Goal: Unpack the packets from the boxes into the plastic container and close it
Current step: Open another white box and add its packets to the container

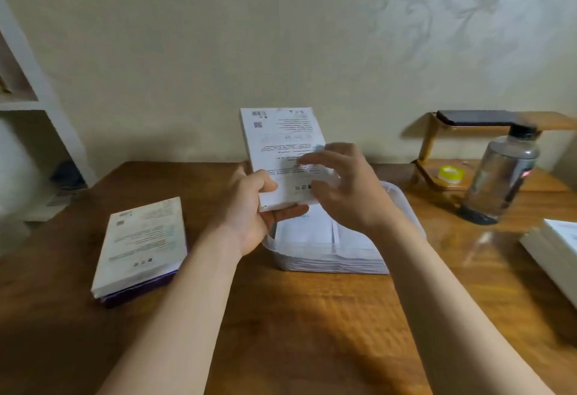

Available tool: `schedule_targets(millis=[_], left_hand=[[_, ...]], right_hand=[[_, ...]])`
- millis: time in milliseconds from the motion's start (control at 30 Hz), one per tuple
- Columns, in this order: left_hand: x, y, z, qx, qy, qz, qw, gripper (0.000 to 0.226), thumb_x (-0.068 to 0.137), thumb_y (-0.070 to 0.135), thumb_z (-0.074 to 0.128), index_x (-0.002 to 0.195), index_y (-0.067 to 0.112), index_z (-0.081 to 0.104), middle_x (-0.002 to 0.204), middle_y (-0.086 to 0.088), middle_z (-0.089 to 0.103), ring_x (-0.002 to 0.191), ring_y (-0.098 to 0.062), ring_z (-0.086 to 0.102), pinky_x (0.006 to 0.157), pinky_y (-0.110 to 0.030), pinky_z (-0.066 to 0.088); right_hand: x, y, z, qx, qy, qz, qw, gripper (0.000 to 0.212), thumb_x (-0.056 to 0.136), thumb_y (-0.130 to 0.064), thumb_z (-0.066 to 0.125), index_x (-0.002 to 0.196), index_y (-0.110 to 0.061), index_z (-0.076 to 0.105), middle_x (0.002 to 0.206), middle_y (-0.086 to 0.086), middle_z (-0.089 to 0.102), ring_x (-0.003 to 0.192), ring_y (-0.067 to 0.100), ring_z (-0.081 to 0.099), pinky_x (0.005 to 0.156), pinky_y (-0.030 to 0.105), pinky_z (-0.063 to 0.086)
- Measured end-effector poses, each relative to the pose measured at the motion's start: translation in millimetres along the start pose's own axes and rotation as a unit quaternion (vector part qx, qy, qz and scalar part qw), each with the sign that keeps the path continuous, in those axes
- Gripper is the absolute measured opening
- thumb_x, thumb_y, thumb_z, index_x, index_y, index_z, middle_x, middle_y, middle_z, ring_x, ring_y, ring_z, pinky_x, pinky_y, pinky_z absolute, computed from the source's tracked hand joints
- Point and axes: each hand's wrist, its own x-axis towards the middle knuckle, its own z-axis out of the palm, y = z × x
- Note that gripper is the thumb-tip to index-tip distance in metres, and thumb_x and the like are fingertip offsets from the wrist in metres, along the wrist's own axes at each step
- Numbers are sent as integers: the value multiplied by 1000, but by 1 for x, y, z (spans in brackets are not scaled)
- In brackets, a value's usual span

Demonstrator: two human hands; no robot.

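My left hand (254, 207) grips the lower end of a white printed box (281, 141) and holds it upright above the clear plastic container (406, 210). My right hand (340, 182) hovers at the box's lower right edge with fingers spread and loosely curved; it looks blurred, and whether it touches the box I cannot tell. White packets (315, 238) lie stacked inside the container. Two more boxes (142, 243), a white one on a purple one, sit stacked on the table to the left.
A clear water bottle (502, 176) with a black cap stands at the right, beside a small wooden stand (434, 145) and a yellow tape roll (449, 174). A white flat item (555, 248) lies at the right edge. White shelving (34, 98) stands on the left.
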Motion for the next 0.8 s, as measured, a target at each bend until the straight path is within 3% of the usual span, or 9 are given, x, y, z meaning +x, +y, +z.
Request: schedule_targets(millis=[100,233,300,433,533,667,800], left_hand=[[14,-12,16,30,-11,23,999,48,95,-6,40,134,19,52,118,-15,69,83,-32,77,61,-41,62],[30,-16,21,19,-4,25,999,44,93,-9,38,130,10,51,114,-17,71,77,-36,76,54,-39,60],[37,-17,21,25,13,25,999,37,95,-8,44,126,9,53,111,-17,72,73,-34,77,51,-38,59],[49,-19,15,31,21,22,999,39,96,-3,55,132,11,51,117,-15,72,84,-38,77,54,-40,60],[53,-22,12,11,-5,13,1000,36,97,-6,52,128,11,53,106,-10,77,82,-38,77,52,-42,60],[56,-25,11,8,-28,11,1000,38,96,-10,52,129,10,52,113,-12,75,87,-39,76,56,-45,61],[60,-28,11,27,-29,7,999,41,95,-11,52,131,8,51,116,-14,74,88,-41,76,59,-48,62]], right_hand=[[7,17,-12,5,-12,-23,1000,34,89,-12,64,115,-31,74,141,-2,45,119,3,46,100,23,46],[17,31,-18,30,-30,-30,999,22,88,-18,71,106,-27,79,142,-3,49,120,8,54,101,35,49],[23,33,-18,16,-44,-28,999,20,87,-22,73,104,-30,79,142,-4,51,119,5,55,101,33,49],[34,36,-11,22,-40,-29,999,15,85,-22,76,98,-28,80,138,-4,54,116,5,59,100,31,49],[37,42,-5,26,-38,-23,999,10,84,-22,78,93,-26,81,136,-4,56,116,3,58,100,27,48],[39,45,-1,26,-28,-10,999,6,83,-19,79,87,-23,79,132,-6,57,110,-1,57,90,3,38],[38,45,6,15,-6,-7,1000,12,85,-13,76,81,-24,74,126,-4,57,104,-3,52,85,-3,32]])
